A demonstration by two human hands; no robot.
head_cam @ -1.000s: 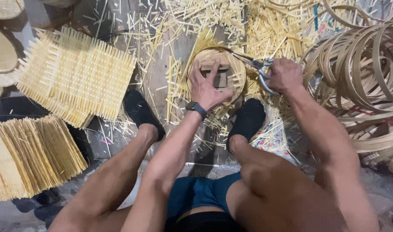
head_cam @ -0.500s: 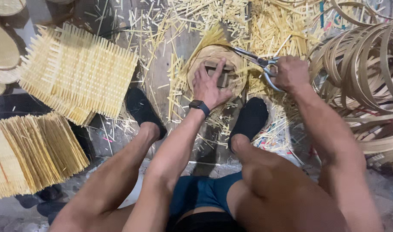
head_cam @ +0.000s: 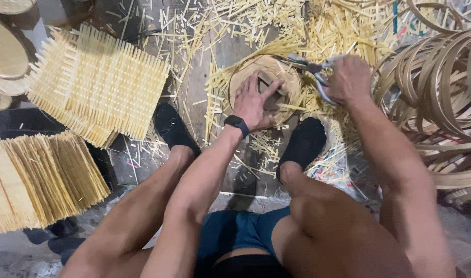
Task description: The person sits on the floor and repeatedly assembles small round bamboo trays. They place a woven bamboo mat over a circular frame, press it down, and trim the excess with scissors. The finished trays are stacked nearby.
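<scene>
Left hand [head_cam: 253,103] spread flat on round woven disc [head_cam: 266,82]; right hand [head_cam: 349,80] gripping scissors [head_cam: 310,67]. Light, stiff, brittle-edged; best held at rim.

Two square woven bamboo mats [head_cam: 99,90] [head_cam: 37,180] on the left, pile of bent bamboo hoops [head_cam: 441,98] right, pale strip offcuts [head_cam: 256,20] everywhere.

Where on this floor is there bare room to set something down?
Barest: the dark strip between the woven mat and the round woven disc, though slivers dot it. Crowded: cuttings beyond the disc, hoops beside the right hand, and mats left.
</scene>
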